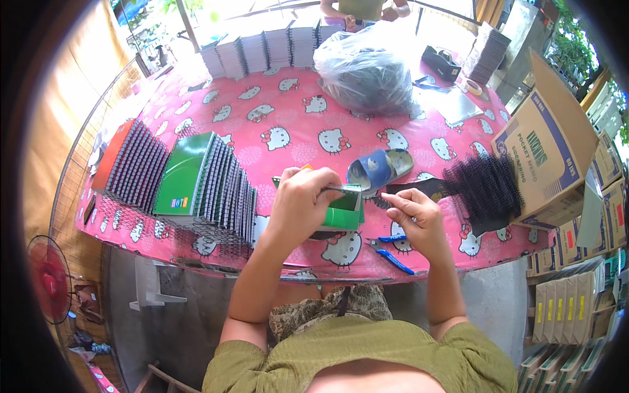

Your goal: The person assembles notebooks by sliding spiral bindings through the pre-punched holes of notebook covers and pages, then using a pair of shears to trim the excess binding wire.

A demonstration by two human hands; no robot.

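My left hand (300,202) is closed on a small green-covered notebook (344,213), holding it above the near middle of the table. Its fingers hide part of the cover. Just to the right, my right hand (419,219) is pinched, with a thin black spiral coil (379,202) at its fingertips, close to the notebook's right side. Where the coil ends is hard to make out. Below the right hand lies a pair of blue-handled cutting pliers (393,257). A bundle of black spiral coils (481,190) rests farther right, by a carton.
Stacks of spiral notebooks (187,177) stand at left, more (265,49) along the far edge. Beyond my hands are a blue slipper (372,169) and a filled plastic bag (367,75). An open cardboard carton (544,154) stands right. Another person (363,10) is across the table.
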